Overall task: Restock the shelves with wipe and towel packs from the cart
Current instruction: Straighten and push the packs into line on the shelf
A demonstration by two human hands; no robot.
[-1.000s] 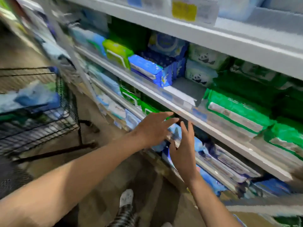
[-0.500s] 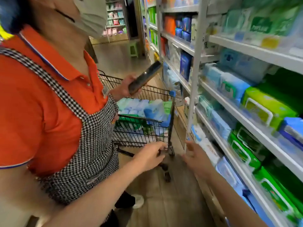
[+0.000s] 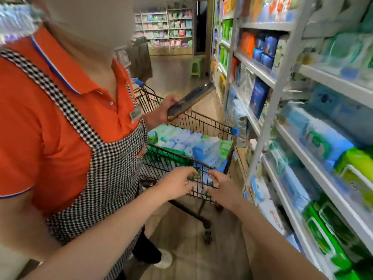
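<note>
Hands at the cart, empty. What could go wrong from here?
1. A person in a checked apron stands beside the cart holding a phone; reaching in may bump them.
2. The packs pile up to the rim; pulling one could topple others.
3. The wheeled cart sits near the shelves; a tug by the left hand or right hand might roll it into them.

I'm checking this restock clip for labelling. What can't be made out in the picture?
Head view only.
- Whether the left hand or right hand holds the cart wires: fingers curl in front, blurred.
- Lower packs in the cart: hidden under the top packs.
- Labels on the shelf packs: motion blur.
- Screen of the phone: tilted, dark.
</note>
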